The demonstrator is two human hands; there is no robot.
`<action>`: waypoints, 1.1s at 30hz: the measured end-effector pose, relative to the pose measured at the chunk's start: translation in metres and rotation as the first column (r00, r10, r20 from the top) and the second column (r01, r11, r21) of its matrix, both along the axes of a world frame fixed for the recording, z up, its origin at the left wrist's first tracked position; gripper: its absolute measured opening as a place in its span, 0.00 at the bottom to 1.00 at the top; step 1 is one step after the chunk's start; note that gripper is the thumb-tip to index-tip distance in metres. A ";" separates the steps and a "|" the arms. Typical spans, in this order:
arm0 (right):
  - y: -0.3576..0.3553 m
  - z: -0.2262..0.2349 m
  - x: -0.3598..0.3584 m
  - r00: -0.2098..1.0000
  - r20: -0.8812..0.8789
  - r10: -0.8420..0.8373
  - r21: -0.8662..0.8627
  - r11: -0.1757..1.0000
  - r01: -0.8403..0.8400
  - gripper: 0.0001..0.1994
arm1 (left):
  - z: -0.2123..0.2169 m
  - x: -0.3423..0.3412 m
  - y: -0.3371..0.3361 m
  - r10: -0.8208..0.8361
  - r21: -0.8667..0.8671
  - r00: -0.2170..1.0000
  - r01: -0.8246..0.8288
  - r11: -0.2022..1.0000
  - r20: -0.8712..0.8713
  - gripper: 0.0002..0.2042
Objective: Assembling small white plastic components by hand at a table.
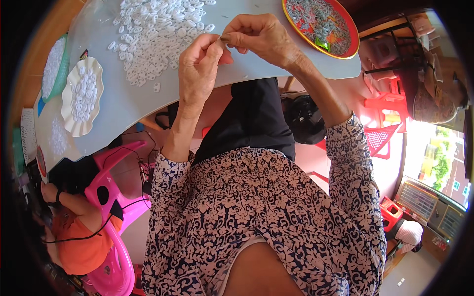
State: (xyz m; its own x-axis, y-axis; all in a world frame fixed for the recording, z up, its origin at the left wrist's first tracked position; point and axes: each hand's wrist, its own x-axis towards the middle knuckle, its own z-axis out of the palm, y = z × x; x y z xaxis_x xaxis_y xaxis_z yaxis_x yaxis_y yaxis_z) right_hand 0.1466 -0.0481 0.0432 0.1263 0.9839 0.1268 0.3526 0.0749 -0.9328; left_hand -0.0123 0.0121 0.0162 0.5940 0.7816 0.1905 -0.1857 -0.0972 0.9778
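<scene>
My left hand (198,69) is raised over the near edge of the grey table, its thumb and fingers closed in a pinch. Fingertip to fingertip with it is my right hand (264,39), also pinching. Whatever lies between them is too small and covered to make out. Just beyond and left of my hands spreads a pile of small white oval plastic pieces (153,37), with small dark holes in many of them. Right of my right hand, a round red tray (356,37) with a yellow rim holds many thin grey metal-looking bits and a bright green piece (322,44).
On the left of the table (111,116) stand a cream scalloped dish (98,98) of white ovals and a green basket (60,79) of white pieces. Another person in orange (86,246) sits on a pink chair (118,261) at lower left. Red stools (382,106) stand right.
</scene>
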 end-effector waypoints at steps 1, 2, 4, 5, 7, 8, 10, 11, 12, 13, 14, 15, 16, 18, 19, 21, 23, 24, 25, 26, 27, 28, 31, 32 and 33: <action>-0.001 0.000 -0.001 1.000 0.002 0.000 -0.001 1.000 0.000 0.08 | -0.003 -0.001 0.001 -0.035 -0.033 0.999 0.034 0.999 -0.024 0.09; -0.003 0.001 -0.001 1.000 -0.008 -0.002 -0.027 1.000 0.002 0.08 | -0.005 -0.002 0.001 -0.070 -0.066 0.997 0.067 0.996 -0.045 0.09; -0.002 0.000 0.001 1.000 -0.017 -0.002 -0.055 0.998 0.001 0.07 | -0.007 -0.003 0.000 -0.066 -0.041 0.996 0.064 0.997 -0.054 0.08; -0.001 0.002 0.004 1.000 0.012 -0.008 -0.085 0.996 0.009 0.08 | -0.008 -0.003 0.000 -0.062 -0.014 0.996 0.061 0.998 -0.064 0.08; 0.005 0.002 0.012 0.999 0.043 -0.016 -0.115 0.993 0.020 0.08 | -0.006 -0.001 -0.003 -0.038 0.021 0.998 0.039 0.999 -0.048 0.07; 0.014 0.000 0.021 0.968 0.239 -0.082 -0.050 0.994 0.097 0.07 | -0.006 -0.001 -0.005 -0.013 0.057 0.999 0.015 0.998 -0.034 0.06; 0.028 -0.001 0.036 0.891 0.424 -0.161 0.031 0.986 0.164 0.06 | -0.003 0.000 -0.008 0.004 0.046 1.000 -0.003 0.999 -0.027 0.05; 0.037 0.000 0.041 0.834 0.530 -0.155 0.115 0.987 0.110 0.06 | -0.002 0.000 -0.010 0.023 0.035 0.999 -0.022 0.999 -0.024 0.05; 0.043 0.001 0.042 0.764 0.626 -0.154 0.189 0.981 0.043 0.06 | -0.002 -0.001 -0.009 0.026 0.033 0.999 -0.025 0.999 -0.022 0.05; 0.045 0.008 0.040 0.687 0.721 -0.089 0.209 0.974 -0.093 0.06 | -0.003 -0.001 -0.009 0.024 0.026 0.999 -0.023 0.999 -0.021 0.05; 0.051 0.001 0.041 0.686 0.722 -0.086 0.206 0.974 -0.095 0.06 | -0.004 -0.002 -0.008 0.021 0.019 1.000 -0.021 1.000 -0.020 0.05; 0.056 -0.011 0.049 0.469 0.880 -0.074 0.170 0.971 -0.166 0.06 | -0.003 0.001 -0.009 0.014 0.019 1.000 -0.014 1.000 -0.018 0.05; 0.063 -0.016 0.047 0.221 0.974 -0.060 0.112 0.966 -0.233 0.07 | -0.005 0.001 -0.008 0.012 0.023 1.000 -0.012 1.000 -0.005 0.05; 0.073 -0.018 0.045 0.307 0.951 -0.023 0.087 0.977 -0.194 0.07 | -0.006 0.000 -0.007 0.011 0.024 1.000 -0.011 1.000 0.006 0.05; 0.077 -0.016 0.043 0.391 0.920 0.007 0.058 0.986 -0.155 0.07 | -0.006 -0.001 -0.008 0.016 0.013 1.000 -0.017 1.000 0.014 0.05; 0.085 -0.013 0.038 0.395 0.919 0.004 0.046 0.992 -0.118 0.07 | -0.005 -0.002 -0.008 0.018 0.003 1.000 -0.018 1.000 0.021 0.05; 0.088 -0.007 0.037 0.399 0.917 -0.004 0.037 0.996 -0.075 0.07 | -0.004 -0.002 -0.006 0.008 -0.017 1.000 -0.008 1.000 0.003 0.05; 0.090 -0.002 0.038 0.361 0.932 0.030 0.017 0.992 -0.128 0.06 | -0.004 -0.002 -0.005 0.006 -0.014 1.000 -0.006 1.000 0.002 0.05; 0.090 0.002 0.038 0.320 0.945 0.062 -0.004 0.984 -0.178 0.06 | -0.004 -0.001 -0.005 0.011 -0.031 1.000 -0.011 0.999 0.017 0.06; 0.089 -0.004 0.042 0.321 0.945 0.057 0.000 0.985 -0.173 0.06 | -0.004 0.000 -0.005 0.015 -0.047 0.999 -0.013 0.999 0.032 0.06; 0.086 -0.009 0.043 0.371 0.929 0.013 0.055 0.984 -0.172 0.06 | -0.003 0.000 -0.005 0.013 -0.045 0.999 -0.012 0.999 0.031 0.06; 0.082 -0.012 0.046 0.419 0.907 -0.032 0.110 0.980 -0.165 0.06 | -0.002 0.001 -0.006 0.018 -0.045 0.999 -0.017 0.999 0.039 0.06; 0.047 -0.004 0.029 0.783 0.621 -0.029 0.004 0.999 0.034 0.08 | -0.009 -0.003 -0.003 0.029 -0.048 0.999 -0.028 0.998 0.038 0.06; 0.036 -0.004 0.024 0.785 0.619 -0.032 0.005 0.999 0.036 0.08 | -0.010 -0.003 -0.003 0.022 -0.045 0.999 -0.020 0.999 0.039 0.06; 0.025 -0.005 0.019 0.923 0.378 -0.077 -0.015 0.996 0.089 0.07 | -0.010 -0.003 -0.003 0.016 -0.043 0.999 -0.014 0.999 0.037 0.06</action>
State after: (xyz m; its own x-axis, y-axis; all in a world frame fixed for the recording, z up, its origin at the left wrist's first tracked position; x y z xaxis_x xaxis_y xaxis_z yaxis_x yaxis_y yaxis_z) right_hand 0.1657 -0.0233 0.0380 0.1567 0.9762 0.1500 0.6817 0.0030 -0.7316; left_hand -0.0149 0.0091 0.0061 0.5750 0.7985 0.1782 -0.2208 -0.0582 0.9736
